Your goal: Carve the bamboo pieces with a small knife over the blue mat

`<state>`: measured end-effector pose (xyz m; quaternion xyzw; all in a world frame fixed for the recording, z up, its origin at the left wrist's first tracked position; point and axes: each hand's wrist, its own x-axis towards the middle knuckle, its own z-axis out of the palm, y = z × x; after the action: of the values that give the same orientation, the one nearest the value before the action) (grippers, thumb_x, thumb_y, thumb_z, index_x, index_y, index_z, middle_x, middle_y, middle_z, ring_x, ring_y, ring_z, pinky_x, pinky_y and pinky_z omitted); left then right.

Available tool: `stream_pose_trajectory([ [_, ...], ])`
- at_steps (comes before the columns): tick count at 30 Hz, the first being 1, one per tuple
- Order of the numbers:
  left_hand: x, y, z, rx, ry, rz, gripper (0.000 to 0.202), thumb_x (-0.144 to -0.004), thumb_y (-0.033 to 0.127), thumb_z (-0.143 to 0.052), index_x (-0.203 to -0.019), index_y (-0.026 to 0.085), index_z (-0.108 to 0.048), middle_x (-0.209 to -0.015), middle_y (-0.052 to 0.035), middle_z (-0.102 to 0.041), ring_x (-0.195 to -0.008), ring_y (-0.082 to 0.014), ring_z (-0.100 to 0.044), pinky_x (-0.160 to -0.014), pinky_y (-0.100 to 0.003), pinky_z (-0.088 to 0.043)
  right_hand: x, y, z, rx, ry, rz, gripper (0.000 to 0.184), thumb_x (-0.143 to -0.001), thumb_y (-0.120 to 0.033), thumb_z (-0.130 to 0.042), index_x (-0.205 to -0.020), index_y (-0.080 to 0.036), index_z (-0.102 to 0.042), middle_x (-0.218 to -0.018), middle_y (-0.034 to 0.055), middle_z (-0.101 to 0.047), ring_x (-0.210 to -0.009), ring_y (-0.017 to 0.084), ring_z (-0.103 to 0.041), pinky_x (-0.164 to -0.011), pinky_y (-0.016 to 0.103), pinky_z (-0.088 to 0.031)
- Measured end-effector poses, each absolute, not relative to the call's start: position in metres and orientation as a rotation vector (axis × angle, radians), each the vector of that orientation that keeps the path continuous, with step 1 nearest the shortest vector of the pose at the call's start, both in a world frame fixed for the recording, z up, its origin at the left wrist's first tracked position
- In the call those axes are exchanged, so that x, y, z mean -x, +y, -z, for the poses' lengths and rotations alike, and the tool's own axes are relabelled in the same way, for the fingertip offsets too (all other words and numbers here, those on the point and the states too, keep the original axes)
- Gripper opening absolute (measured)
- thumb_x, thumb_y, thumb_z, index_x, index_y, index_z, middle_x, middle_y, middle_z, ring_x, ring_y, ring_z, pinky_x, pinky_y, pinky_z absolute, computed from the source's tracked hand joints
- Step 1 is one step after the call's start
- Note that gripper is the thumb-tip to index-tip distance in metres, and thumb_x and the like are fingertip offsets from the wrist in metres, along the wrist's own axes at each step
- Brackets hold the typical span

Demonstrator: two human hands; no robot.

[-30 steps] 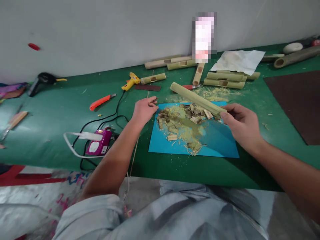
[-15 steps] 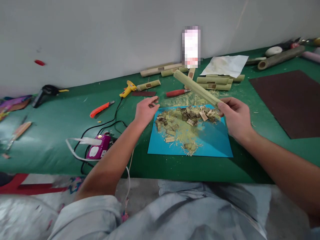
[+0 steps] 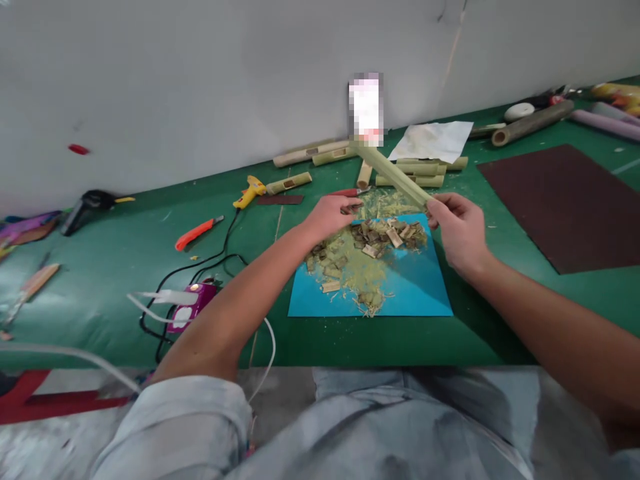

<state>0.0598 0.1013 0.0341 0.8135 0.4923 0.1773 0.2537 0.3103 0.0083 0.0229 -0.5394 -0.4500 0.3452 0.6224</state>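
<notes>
My right hand (image 3: 457, 230) grips the near end of a long green bamboo stick (image 3: 393, 172), which slants up and away over the table. My left hand (image 3: 334, 215) hovers with curled fingers above the far left corner of a blue sheet (image 3: 415, 287), close to a red-handled knife (image 3: 347, 193); what its fingers hold, if anything, I cannot make out. A heap of bamboo chips and shavings (image 3: 367, 250) lies on the sheet under both hands.
On the green table (image 3: 100, 267): cut bamboo pieces (image 3: 420, 175), a yellow glue gun (image 3: 247, 191), an orange utility knife (image 3: 197, 231), a purple power strip (image 3: 193, 303) with cables, white paper (image 3: 433, 141), a dark brown mat (image 3: 560, 200), a thick bamboo pole (image 3: 533, 123).
My left hand moved right toward the red-handled knife and the chip heap. The right hand raised the bamboo stick's far end. The head view shifted left and down.
</notes>
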Motion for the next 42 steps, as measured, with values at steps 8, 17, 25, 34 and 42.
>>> stream_pose_trajectory([
  [8,-0.083,0.107,-0.036,-2.356,1.240,-0.352,0.044,-0.079,0.007,-0.063,-0.121,0.016,-0.074,-0.102,-0.0065,-0.078,-0.097,-0.0220,-0.073,-0.097,-0.032,-0.054,-0.310,0.009,-0.024,1.234,-1.027,-0.776,0.011,-0.076,-0.034,-0.067,-0.074,-0.023,-0.067,-0.057,-0.0033,-0.054,-0.054,0.013,-0.048,-0.052,0.029,-0.039],
  [17,-0.078,0.106,-0.043,-2.400,1.205,-0.238,0.052,-0.077,0.004,-0.059,-0.127,0.012,-0.070,-0.099,-0.0080,-0.078,-0.090,-0.0209,-0.073,-0.088,-0.029,-0.055,-0.311,0.010,-0.027,1.252,-1.025,-0.773,0.015,-0.075,-0.036,-0.066,-0.073,-0.021,-0.066,-0.059,-0.0036,-0.054,-0.056,0.012,-0.049,-0.054,0.028,-0.040],
  [25,-0.079,0.104,-0.047,-2.401,1.251,-0.182,0.055,-0.075,0.003,-0.060,-0.129,0.012,-0.069,-0.089,-0.0059,-0.078,-0.092,-0.0221,-0.073,-0.093,-0.029,-0.054,-0.313,0.010,-0.025,1.266,-1.037,-0.795,0.015,-0.076,-0.037,-0.067,-0.074,-0.022,-0.065,-0.059,-0.0035,-0.054,-0.057,0.012,-0.049,-0.055,0.028,-0.041],
  [34,-0.077,0.106,-0.043,-2.379,1.288,-0.178,0.058,-0.076,0.005,-0.060,-0.133,0.011,-0.066,-0.093,-0.0078,-0.078,-0.086,-0.0211,-0.072,-0.083,-0.029,-0.055,-0.312,0.010,-0.025,1.277,-1.030,-0.786,0.015,-0.075,-0.038,-0.068,-0.074,-0.023,-0.065,-0.061,-0.0031,-0.056,-0.058,0.012,-0.050,-0.054,0.028,-0.042],
  [42,-0.068,0.103,-0.043,-2.364,1.285,-0.257,0.053,-0.076,0.006,-0.063,-0.127,0.018,-0.070,-0.127,-0.0109,-0.071,-0.088,-0.0197,-0.073,-0.084,-0.028,-0.055,-0.313,0.011,-0.024,1.281,-1.035,-0.785,0.016,-0.075,-0.039,-0.067,-0.075,-0.023,-0.066,-0.064,-0.0024,-0.057,-0.059,0.013,-0.050,-0.055,0.028,-0.041],
])
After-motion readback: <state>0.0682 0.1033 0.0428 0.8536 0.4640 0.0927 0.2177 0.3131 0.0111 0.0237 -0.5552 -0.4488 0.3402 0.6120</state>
